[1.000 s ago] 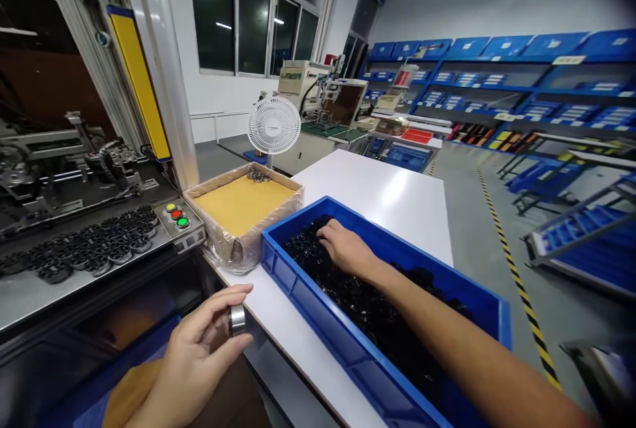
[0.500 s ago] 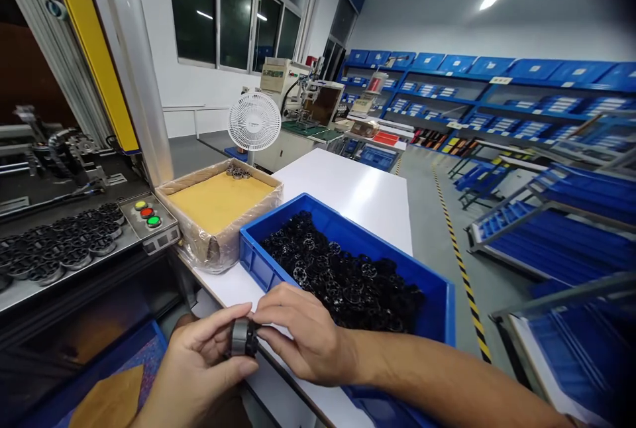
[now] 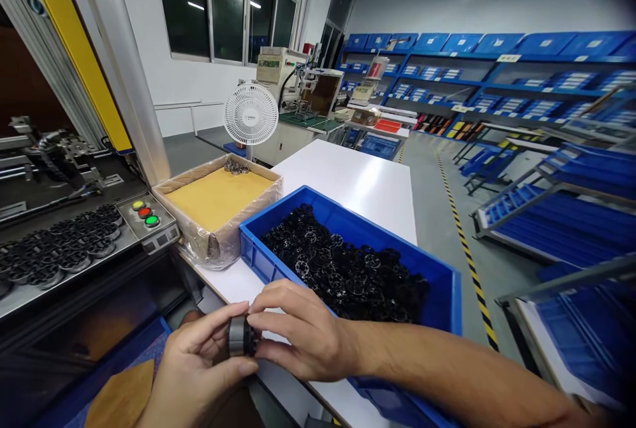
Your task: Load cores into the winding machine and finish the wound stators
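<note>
Watching from my end, head view only. Left hand (image 3: 199,355) has a grey ring (image 3: 237,336) by its outer wall, fingers above, thumb below, closed just to the ring's width. I'd guess it is held by the rim so one face stays free. Ring stands on edge, that face turned toward the right hand (image 3: 303,335).

Right hand: thumb and fingertips drawn close together on a black piece (image 3: 251,342) at the ring's face. Fingers cover much of it; can't tell whether it is fully seated. The hands meet head-on, likely so each steadies the other.

Ring is in the air by the near edge of the white tabletop (image 3: 348,163), in front of the blue bin (image 3: 451,302).

Bin lies lengthwise along that near edge, heaped with black parts (image 3: 348,272); set there, I judge, for a short right-hand reach. Cardboard box (image 3: 199,239) at the tabletop's left corner, wrapped in clear plastic, just beside the bin. A few round pieces (image 3: 236,167) sit together at its far edge on a yellow sheet (image 3: 213,199), perhaps to fill from the back.

Left of the box, a button panel (image 3: 163,232) at the bench's corner, handy to the left side; dark wheels (image 3: 74,249) packed along the bench's near edge.
</note>
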{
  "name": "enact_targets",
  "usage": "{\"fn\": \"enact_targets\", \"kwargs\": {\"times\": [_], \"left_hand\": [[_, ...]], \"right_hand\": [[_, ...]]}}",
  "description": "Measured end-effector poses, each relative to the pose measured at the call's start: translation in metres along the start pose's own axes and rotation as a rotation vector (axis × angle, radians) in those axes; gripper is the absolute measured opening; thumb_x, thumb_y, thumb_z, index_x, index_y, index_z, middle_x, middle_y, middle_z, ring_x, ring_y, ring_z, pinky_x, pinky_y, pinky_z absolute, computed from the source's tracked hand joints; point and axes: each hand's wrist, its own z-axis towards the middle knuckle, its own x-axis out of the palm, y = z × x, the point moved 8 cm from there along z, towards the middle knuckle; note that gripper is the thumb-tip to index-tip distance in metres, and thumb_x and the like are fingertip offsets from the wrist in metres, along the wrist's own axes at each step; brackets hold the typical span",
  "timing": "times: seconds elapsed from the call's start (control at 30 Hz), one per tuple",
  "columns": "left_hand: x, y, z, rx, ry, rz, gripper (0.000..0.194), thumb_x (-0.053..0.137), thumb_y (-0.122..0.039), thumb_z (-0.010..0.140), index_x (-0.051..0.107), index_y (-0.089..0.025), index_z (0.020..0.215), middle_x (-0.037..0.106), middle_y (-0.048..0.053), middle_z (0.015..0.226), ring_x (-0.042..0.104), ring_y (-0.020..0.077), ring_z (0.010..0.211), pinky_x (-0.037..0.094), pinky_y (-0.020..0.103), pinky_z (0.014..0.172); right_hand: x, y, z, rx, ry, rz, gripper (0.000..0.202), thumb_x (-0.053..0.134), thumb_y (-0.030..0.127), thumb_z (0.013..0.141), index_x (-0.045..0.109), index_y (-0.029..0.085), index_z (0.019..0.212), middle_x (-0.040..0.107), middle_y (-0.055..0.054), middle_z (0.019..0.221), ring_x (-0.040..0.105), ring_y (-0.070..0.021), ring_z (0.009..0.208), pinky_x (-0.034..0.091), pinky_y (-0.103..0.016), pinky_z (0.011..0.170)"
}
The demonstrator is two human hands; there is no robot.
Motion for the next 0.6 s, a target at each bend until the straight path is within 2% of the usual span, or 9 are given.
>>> {"fn": "enact_targets", "kwargs": {"times": [0.23,0.4,0.6], "left_hand": [[0.0,0.009,0.006,-0.023,0.118,-0.011,0.054,0.093,-0.028,0.053,0.079,-0.019,0.105,0.081,0.011,0.098,0.075,0.0352,0.098,0.062,0.041,0.086],[-0.003,0.012,0.008,-0.044,0.15,0.02,0.057,0.093,-0.027,0.052,0.079,-0.017,0.106,0.081,0.012,0.096,0.075,0.0366,0.097,0.061,0.043,0.087],[0.002,0.015,0.008,-0.041,0.233,-0.063,0.053,0.092,-0.022,0.058,0.078,-0.022,0.109,0.081,0.01,0.102,0.074,0.0333,0.101,0.06,0.038,0.089]], "right_hand": [[-0.003,0.007,0.003,-0.116,0.014,-0.037,0.019,0.057,0.019,0.095,0.063,0.005,0.107,0.07,-0.016,0.094,0.066,-0.0219,0.089,0.06,-0.034,0.076],[-0.003,0.01,0.002,-0.141,0.013,-0.05,0.019,0.055,0.015,0.094,0.063,0.005,0.108,0.071,-0.015,0.093,0.066,-0.0217,0.091,0.06,-0.034,0.076],[-0.003,0.011,0.005,-0.106,0.02,-0.046,0.02,0.053,0.017,0.096,0.064,0.005,0.106,0.071,-0.015,0.092,0.066,-0.0216,0.087,0.06,-0.034,0.074]]}}
